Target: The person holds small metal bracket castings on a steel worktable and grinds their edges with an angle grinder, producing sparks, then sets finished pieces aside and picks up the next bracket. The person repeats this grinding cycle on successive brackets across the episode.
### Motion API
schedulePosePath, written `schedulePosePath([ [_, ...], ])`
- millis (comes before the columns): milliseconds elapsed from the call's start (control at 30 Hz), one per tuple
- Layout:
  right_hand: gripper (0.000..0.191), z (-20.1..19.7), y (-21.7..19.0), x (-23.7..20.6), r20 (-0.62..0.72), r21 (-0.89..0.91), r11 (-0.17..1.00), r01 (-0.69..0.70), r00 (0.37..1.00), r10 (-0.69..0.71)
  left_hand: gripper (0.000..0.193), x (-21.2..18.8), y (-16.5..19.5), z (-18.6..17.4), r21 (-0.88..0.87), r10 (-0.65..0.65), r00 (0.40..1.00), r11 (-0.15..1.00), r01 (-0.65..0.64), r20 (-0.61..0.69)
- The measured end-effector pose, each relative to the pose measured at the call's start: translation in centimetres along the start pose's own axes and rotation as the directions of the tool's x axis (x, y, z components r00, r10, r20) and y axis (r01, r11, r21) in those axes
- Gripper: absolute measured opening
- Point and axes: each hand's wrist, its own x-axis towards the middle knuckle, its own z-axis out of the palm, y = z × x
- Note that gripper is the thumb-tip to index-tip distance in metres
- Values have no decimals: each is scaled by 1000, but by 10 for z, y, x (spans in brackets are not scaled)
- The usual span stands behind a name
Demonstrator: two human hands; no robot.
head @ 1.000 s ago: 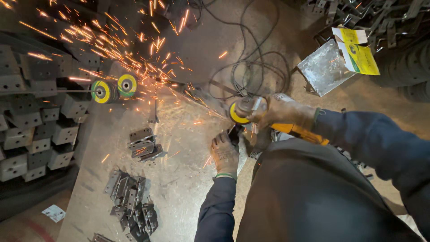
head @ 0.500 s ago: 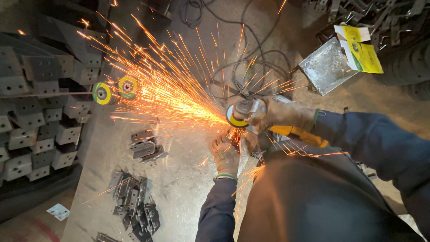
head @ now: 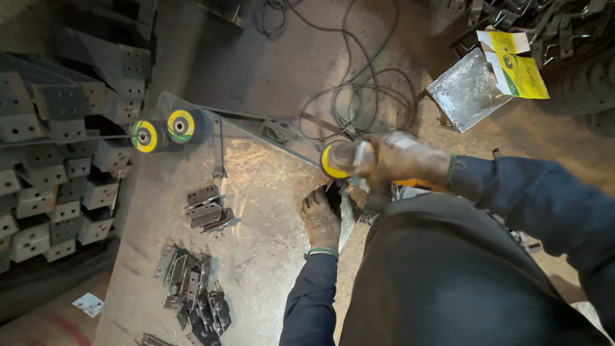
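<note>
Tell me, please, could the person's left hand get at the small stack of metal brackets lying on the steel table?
Probably yes. The left hand rests on the steel table, and the sheet between it and the small stack of metal brackets looks bare. That hand is pressed on a workpiece, though, so it would have to let go first.

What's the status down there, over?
Right hand grips angle grinder. Left hand pins small metal piece on steel table. No sparks. Cables behind.
</note>
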Motion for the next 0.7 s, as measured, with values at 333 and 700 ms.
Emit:
schedulePosePath([
  [333,81,-9,-49,-12,-22,-425,891,-161,986,167,60,1,-1,0,44,24,1000,999,-24,-3],
  [700,107,1,-15,1,44,-325,925,-199,973,225,56,0,4,-8,-36,19,1000,999,-18,12],
])
